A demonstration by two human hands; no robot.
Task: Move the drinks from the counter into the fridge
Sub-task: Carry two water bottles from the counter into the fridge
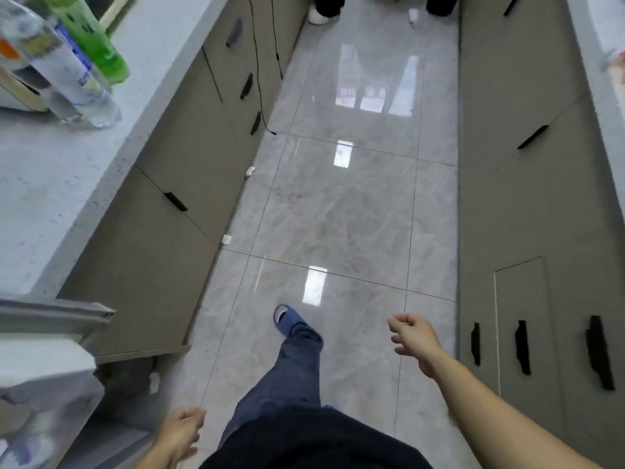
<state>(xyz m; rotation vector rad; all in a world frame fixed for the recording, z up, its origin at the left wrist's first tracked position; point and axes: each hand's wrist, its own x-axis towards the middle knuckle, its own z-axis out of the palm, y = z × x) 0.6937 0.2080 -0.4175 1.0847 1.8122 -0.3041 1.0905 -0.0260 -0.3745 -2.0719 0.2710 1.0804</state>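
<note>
Fingers loosely curled on both empty hands, left hand (179,434), right hand (414,336), bottles (67,62) on counter (50,184)

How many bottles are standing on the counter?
2: a green bottle and a clear bottle, side by side at the counter's far left. Others may be outside the picture.

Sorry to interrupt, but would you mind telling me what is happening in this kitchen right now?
A person is walking along the tiled floor between two runs of cabinets, one foot in a blue slipper stepping forward. Both the left hand and the right hand carry nothing, fingers loosely curled. Drinks remain on the counter at upper left: a green bottle and a clear bottle. An open white appliance door, probably the fridge, shows at lower left.
</note>
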